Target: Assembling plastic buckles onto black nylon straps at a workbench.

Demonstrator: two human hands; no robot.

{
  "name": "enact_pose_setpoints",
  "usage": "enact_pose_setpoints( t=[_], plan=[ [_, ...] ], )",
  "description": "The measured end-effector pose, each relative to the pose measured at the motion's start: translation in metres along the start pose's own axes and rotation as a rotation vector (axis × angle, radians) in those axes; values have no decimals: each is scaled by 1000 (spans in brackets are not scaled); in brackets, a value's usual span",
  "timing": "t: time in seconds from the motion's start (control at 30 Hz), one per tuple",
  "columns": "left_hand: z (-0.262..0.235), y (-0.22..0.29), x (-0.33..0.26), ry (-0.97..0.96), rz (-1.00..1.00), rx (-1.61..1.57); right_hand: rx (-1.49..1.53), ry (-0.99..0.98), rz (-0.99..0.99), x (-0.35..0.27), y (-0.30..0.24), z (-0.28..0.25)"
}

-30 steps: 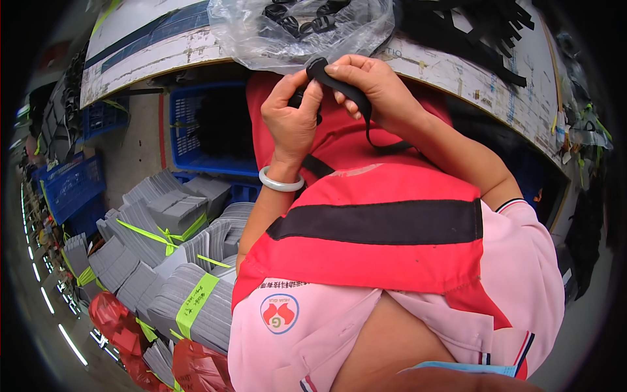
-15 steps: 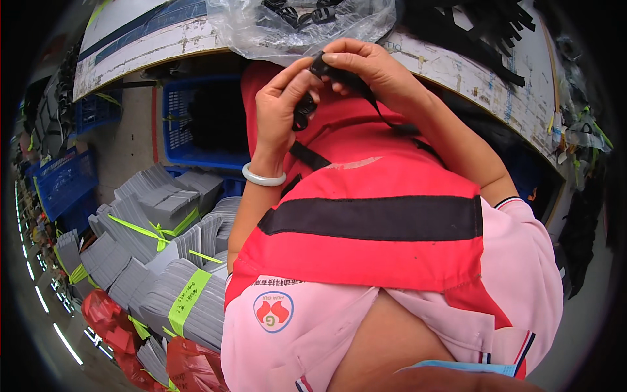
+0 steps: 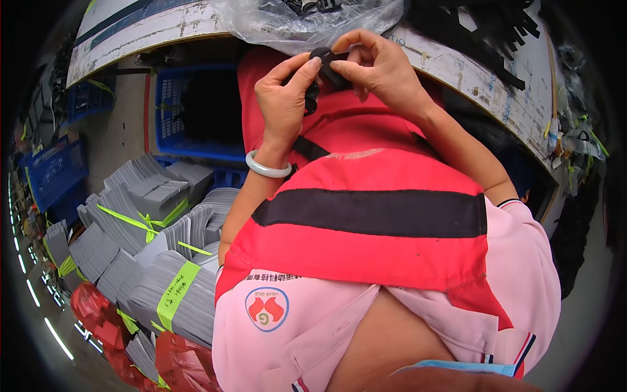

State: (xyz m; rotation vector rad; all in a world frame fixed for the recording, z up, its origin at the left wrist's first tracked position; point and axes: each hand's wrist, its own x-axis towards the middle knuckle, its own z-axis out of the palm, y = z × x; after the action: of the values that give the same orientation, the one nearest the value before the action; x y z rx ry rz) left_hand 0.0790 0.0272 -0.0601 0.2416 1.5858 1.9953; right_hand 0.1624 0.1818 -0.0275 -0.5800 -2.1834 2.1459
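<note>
Close to the table's front edge, my left hand [image 3: 282, 91] pinches a small black plastic buckle [image 3: 321, 53] between thumb and forefinger. More black pieces [image 3: 311, 99] show under its curled fingers; their exact shape is hidden. My right hand [image 3: 382, 68] is bent round the other side, thumb and forefinger closing on a black strap [image 3: 334, 76] beside the buckle. Whether the strap passes through the buckle is too small to tell. Both hands are held above my red apron [image 3: 366, 176]. Just beyond them lies a clear plastic bag [image 3: 281, 26] with several black buckles inside.
Black straps [image 3: 483, 55] lie on the worn white table [image 3: 450, 78] at right. A blue crate [image 3: 196, 151] with dark contents stands below at left. Nearer me are stacks of grey sheets [image 3: 176, 281] bound with yellow-green ties, and red plastic bags [image 3: 186, 359].
My right hand has lifted slightly and its fingers have shifted on the strap. The strap's trailing length no longer shows beneath that hand. My left hand keeps its pinch.
</note>
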Motion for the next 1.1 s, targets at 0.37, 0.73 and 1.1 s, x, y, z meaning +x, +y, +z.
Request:
enact_pose_setpoints(
  t=[0.37,0.73,1.1],
  plan=[
    [-29,21,-8,-221,100,206,384,-362,330,20,14,-9],
    [-241,61,-30,471,103,-291,-468,180,-352,14,27,-64],
    [-82,-21,-1,-199,-539,-1028,-1062,352,-395,-36,72,-125]
  ],
)
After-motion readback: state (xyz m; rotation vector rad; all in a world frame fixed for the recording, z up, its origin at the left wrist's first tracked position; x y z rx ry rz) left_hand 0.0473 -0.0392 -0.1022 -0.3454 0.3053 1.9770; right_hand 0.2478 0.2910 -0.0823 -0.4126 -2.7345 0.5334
